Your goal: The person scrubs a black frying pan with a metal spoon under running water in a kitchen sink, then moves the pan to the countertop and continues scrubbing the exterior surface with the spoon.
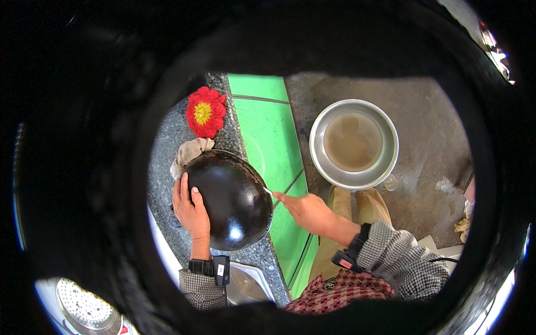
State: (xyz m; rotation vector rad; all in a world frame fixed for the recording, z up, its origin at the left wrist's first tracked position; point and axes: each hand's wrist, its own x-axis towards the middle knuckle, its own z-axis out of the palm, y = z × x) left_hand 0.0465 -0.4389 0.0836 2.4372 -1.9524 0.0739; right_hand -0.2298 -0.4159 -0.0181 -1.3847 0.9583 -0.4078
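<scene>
A black wok (232, 201) rests on the speckled stone counter, its rounded outside facing up towards me. Spread over its left side, my left hand (192, 207) holds it, thumb and fingers against the dark metal. My right hand (307, 211) grips a thin, pale tool (268, 191) whose tip meets the wok's right rim; the fist hides most of the tool, so its kind is unclear. Patches of brown show along the upper rim. A crumpled beige cloth (188, 155) touches the wok's upper left edge.
Beyond the cloth lies a red flower-shaped scrubber (206, 112) with a yellow centre. A metal basin (317, 144) of murky water stands on the floor by my legs, a small clear container (391, 183) beside it. Green tiles (268, 130) face the counter (167, 125). A sink (249, 282) is nearby.
</scene>
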